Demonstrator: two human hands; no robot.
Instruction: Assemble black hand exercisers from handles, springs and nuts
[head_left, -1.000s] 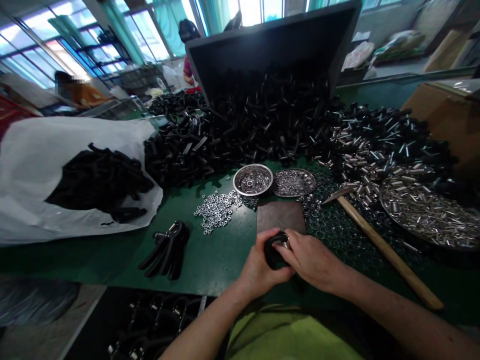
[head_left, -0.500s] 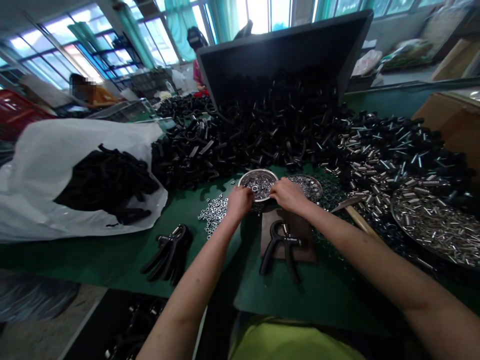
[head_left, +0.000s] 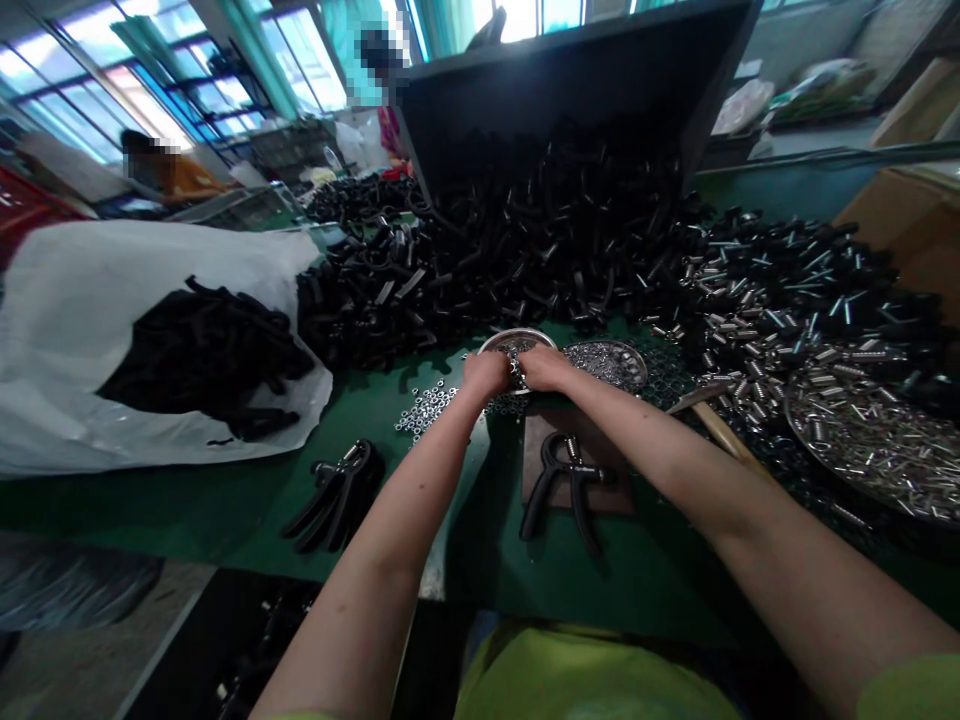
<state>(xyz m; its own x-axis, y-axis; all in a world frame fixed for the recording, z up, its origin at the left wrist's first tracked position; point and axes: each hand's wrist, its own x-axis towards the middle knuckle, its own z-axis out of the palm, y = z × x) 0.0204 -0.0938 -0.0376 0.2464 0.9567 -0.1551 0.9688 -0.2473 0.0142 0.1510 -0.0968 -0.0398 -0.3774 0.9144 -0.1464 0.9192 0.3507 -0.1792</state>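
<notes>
My left hand (head_left: pixel 487 374) and my right hand (head_left: pixel 541 368) are close together over a round metal bowl (head_left: pixel 517 334) of small metal parts. The fingers of both are curled closed; what they pinch is too small and hidden to make out. Loose nuts (head_left: pixel 426 408) are spread on the table left of the bowl. A black hand grip strengthener (head_left: pixel 564 490) with a spring lies on a brown board (head_left: pixel 536 430) nearer my body. Several more black hand grips (head_left: pixel 341 495) lie bunched to the left of my left forearm.
A big heap of black handles (head_left: pixel 525 250) fills the back. On the right are a hammer (head_left: pixel 726 437), springs (head_left: pixel 739 350) and a round tray of metal pins (head_left: pixel 877 440). A white sack (head_left: pixel 67 300) of black parts stands left. Two people are in the background.
My right hand has moved left, and my left hand slightly right, so they now nearly meet over the bowl. The hand grip on the board has stayed put.
</notes>
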